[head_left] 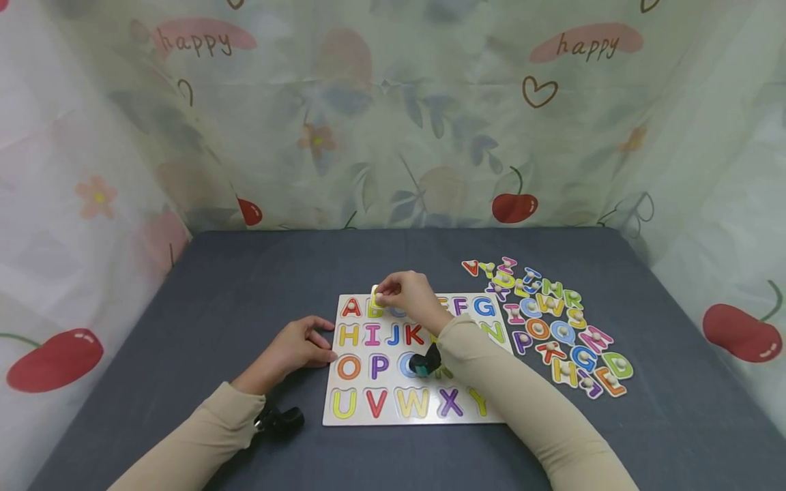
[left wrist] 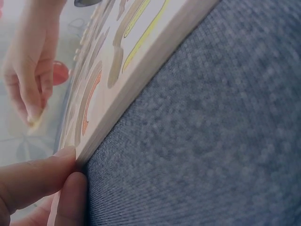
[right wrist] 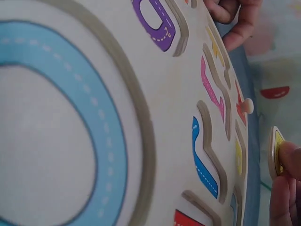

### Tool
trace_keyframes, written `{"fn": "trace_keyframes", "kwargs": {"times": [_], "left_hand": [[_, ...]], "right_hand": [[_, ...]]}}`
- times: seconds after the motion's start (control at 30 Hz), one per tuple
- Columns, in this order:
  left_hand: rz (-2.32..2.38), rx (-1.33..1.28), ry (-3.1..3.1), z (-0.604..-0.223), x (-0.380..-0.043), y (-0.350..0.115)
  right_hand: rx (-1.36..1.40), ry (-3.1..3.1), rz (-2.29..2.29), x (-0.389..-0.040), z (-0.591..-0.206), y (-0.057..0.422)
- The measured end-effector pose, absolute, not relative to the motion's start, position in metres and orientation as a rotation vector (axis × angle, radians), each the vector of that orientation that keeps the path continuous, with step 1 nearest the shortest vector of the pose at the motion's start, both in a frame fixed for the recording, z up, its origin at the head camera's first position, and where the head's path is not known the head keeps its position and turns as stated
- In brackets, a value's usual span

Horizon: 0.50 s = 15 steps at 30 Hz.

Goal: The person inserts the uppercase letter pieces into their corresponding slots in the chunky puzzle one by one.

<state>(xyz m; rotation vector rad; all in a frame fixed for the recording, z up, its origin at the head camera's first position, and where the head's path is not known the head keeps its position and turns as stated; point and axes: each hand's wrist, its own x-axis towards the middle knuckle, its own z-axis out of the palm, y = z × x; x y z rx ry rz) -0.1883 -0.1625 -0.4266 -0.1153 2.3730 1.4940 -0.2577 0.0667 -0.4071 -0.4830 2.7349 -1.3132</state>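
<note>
A wooden alphabet puzzle board (head_left: 393,414) lies on the table, with coloured letter recesses. At its left edge my left hand (head_left: 301,343) holds on, thumb and a finger (left wrist: 73,193) against the rim. Over the top row, near the B recess, my right hand (head_left: 410,294) pinches a yellow letter piece (right wrist: 276,151). That piece is tilted up off the board, and fingers hide which letter it is. A red A piece (head_left: 351,307) with a round knob (right wrist: 249,105) sits in the first recess. My right hand and forearm cover parts of the board.
Several loose knobbed letter pieces, among them a green D (head_left: 617,365) and a pink M (head_left: 595,338), are scattered right of the board. Grey cloth (head_left: 264,273) covers the table. A patterned curtain (head_left: 393,136) surrounds it at the back and sides.
</note>
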Motion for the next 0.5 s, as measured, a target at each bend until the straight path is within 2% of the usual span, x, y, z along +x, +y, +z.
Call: {"fn": "trace_keyframes", "kwargs": {"times": [0.5], "left_hand": [[1.514,-0.123,2.355,-0.427,-0.189,-0.163]], "right_hand": [[-0.424,2.747,-1.213,-0.262,-0.418,0.054]]}}
